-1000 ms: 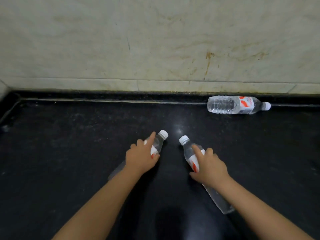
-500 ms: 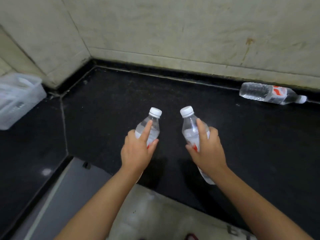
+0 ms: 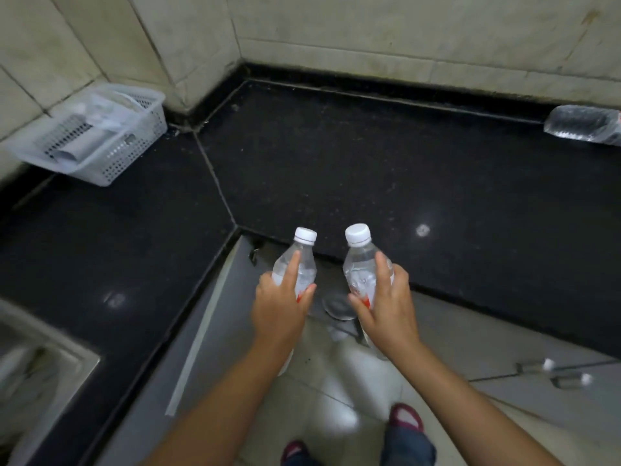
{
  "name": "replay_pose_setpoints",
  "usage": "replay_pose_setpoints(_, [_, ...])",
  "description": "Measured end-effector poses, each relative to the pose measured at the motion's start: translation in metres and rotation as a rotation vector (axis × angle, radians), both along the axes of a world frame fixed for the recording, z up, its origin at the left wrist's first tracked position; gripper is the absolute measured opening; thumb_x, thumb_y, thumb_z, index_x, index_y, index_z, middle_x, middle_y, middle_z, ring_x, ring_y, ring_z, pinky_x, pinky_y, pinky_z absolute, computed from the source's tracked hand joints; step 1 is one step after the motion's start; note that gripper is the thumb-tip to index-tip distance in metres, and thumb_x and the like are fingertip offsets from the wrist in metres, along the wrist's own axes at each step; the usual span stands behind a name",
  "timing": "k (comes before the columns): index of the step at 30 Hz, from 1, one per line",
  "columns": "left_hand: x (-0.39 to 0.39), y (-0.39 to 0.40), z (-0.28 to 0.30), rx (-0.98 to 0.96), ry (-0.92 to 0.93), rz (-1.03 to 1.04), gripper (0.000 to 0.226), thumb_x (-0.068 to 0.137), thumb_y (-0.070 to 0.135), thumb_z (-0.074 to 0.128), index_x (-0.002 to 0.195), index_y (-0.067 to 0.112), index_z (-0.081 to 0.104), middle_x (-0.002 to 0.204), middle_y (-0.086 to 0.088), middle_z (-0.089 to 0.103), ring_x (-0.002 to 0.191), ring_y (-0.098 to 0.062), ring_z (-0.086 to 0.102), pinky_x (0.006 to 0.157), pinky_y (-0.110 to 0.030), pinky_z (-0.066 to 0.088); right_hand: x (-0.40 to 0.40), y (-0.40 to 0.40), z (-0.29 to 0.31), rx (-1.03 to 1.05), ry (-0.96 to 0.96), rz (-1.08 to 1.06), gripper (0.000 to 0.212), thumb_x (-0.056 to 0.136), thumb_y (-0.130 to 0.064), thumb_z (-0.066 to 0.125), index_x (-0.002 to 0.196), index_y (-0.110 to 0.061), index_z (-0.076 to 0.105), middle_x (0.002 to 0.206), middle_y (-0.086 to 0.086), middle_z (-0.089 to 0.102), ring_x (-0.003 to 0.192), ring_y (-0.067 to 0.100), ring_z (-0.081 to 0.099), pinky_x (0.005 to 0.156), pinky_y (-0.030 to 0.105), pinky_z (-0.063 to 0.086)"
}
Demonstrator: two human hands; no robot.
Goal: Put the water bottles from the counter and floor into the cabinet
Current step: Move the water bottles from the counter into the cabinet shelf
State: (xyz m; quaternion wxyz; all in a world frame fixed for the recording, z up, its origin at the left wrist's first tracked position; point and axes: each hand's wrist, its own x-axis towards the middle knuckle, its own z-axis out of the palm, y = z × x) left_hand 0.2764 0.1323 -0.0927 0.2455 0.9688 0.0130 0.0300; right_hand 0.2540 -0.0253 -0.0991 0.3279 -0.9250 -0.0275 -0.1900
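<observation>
Head view shows two clear plastic water bottles with white screw caps and red-and-white labels held upright past the black speckled stone counter's (image 3: 336, 169) inner corner, the left hand (image 3: 280, 306) curled round one bottle (image 3: 297, 267) with forefinger straight, the right hand (image 3: 386, 304) wrapped likewise round the other (image 3: 361, 264). A third clear ribbed bottle (image 3: 584, 127) lies on its side along the counter's back edge at the tiled wall, and a white perforated plastic basket (image 3: 111, 153) sits on the counter's left wing against the wall.

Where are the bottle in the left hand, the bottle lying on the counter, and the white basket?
Bottle in the left hand (image 3: 304, 264), head view: clear shoulder under the cap.
Bottle lying on the counter (image 3: 581, 126), head view, right edge: ribbed clear body.
White basket (image 3: 134, 153), head view: perforated side wall.
</observation>
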Motion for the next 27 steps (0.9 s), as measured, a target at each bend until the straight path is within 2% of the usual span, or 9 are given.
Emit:
replay_pose_setpoints(3, [-0.003, 0.019, -0.029, -0.054, -0.040, -0.067, 0.060, 0.083, 0.025, 0.064, 0.136, 0.015, 0.038, 0.108, -0.028, 0.056, 0.084, -0.039, 0.053, 0.069, -0.043, 0.046, -0.006, 0.028, -0.031, 0.010, 0.021, -0.027, 0.078, 0.069, -0.012, 0.076, 0.126, -0.011, 0.023, 0.104, 0.042, 0.050, 0.088, 0.051, 0.055, 0.072, 0.051, 0.050])
replay_pose_setpoints(6, [-0.001, 0.027, -0.069, -0.100, -0.048, -0.056, 0.060, 0.081, 0.021, 0.066, 0.134, 0.010, 0.040, 0.124, -0.027, 0.052, 0.089, -0.041, 0.054, 0.073, -0.044, 0.047, -0.006, 0.045, -0.071, 0.009, 0.044, -0.039, 0.053, 0.088, -0.035, 0.051, 0.127, -0.012, 0.022, 0.107, 0.041, 0.049, 0.092, 0.049, 0.054, 0.074, 0.051, 0.050])
replay_pose_setpoints(8, [0.005, 0.028, -0.102, -0.104, 0.012, 0.010, 0.062, 0.084, 0.028, 0.061, 0.138, 0.017, 0.033, 0.125, -0.025, 0.048, 0.097, -0.037, 0.051, 0.077, -0.042, 0.045, 0.003, 0.053, -0.103, 0.009, 0.067, -0.044, 0.060, 0.084, -0.028, 0.060, 0.127, -0.011, 0.023, 0.106, 0.038, 0.050, 0.089, 0.045, 0.056, 0.071, 0.047, 0.052])
replay_pose_setpoints(10, [0.014, 0.027, -0.138, -0.125, 0.001, 0.052, 0.061, 0.082, 0.026, 0.064, 0.136, 0.016, 0.037, 0.118, -0.029, 0.051, 0.094, -0.040, 0.052, 0.075, -0.042, 0.047, 0.015, 0.057, -0.142, 0.013, 0.066, -0.058, 0.076, 0.070, -0.014, 0.075, 0.127, -0.010, 0.025, 0.106, 0.038, 0.050, 0.087, 0.044, 0.057, 0.070, 0.046, 0.052])
replay_pose_setpoints(14, [0.046, 0.016, -0.208, -0.086, -0.221, -0.002, 0.062, 0.059, 0.013, 0.084, 0.115, 0.003, 0.060, 0.079, -0.035, 0.059, 0.062, -0.043, 0.059, 0.055, -0.042, 0.052, 0.047, 0.055, -0.221, 0.020, -0.006, -0.114, 0.082, 0.065, -0.010, 0.079, 0.127, -0.011, 0.025, 0.110, 0.040, 0.048, 0.090, 0.047, 0.057, 0.075, 0.044, 0.049])
replay_pose_setpoints(19, [0.098, 0.008, -0.282, -0.183, -0.500, 0.006, 0.071, 0.067, 0.017, 0.079, 0.121, 0.019, 0.034, 0.089, -0.040, 0.056, 0.074, -0.049, 0.059, 0.066, -0.051, 0.052, 0.093, 0.044, -0.288, 0.042, -0.269, -0.154, 0.085, 0.060, -0.001, 0.080, 0.124, -0.008, 0.026, 0.102, 0.045, 0.044, 0.086, 0.054, 0.055, 0.078, 0.046, 0.043])
replay_pose_setpoints(22, [0.119, 0.002, -0.308, -0.243, -0.671, -0.028, 0.054, 0.076, 0.030, 0.064, 0.119, 0.020, 0.032, 0.092, -0.040, 0.054, 0.077, -0.049, 0.059, 0.066, -0.051, 0.051, 0.112, 0.040, -0.312, 0.111, -0.382, -0.138, 0.081, 0.064, -0.003, 0.077, 0.124, -0.013, 0.024, 0.104, 0.046, 0.042, 0.090, 0.054, 0.054, 0.081, 0.043, 0.038])
replay_pose_setpoints(25, [0.137, -0.005, -0.323, -0.339, -0.793, -0.045, 0.047, 0.077, 0.034, 0.050, 0.118, 0.020, 0.033, 0.094, -0.041, 0.053, 0.079, -0.048, 0.060, 0.068, -0.050, 0.051, 0.127, 0.033, -0.322, 0.237, -0.481, -0.100, 0.076, 0.068, -0.011, 0.067, 0.128, -0.018, 0.019, 0.118, 0.043, 0.035, 0.108, 0.038, 0.045, 0.092, 0.041, 0.033])
replay_pose_setpoints(27, [0.143, -0.009, -0.327, -0.411, -0.803, -0.072, 0.047, 0.077, 0.035, 0.048, 0.119, 0.022, 0.031, 0.099, -0.042, 0.051, 0.084, -0.049, 0.058, 0.070, -0.049, 0.050, 0.137, 0.027, -0.323, 0.306, -0.450, -0.048, 0.081, 0.072, -0.009, 0.070, 0.131, -0.024, 0.016, 0.128, 0.036, 0.030, 0.118, 0.031, 0.037, 0.097, 0.037, 0.031])
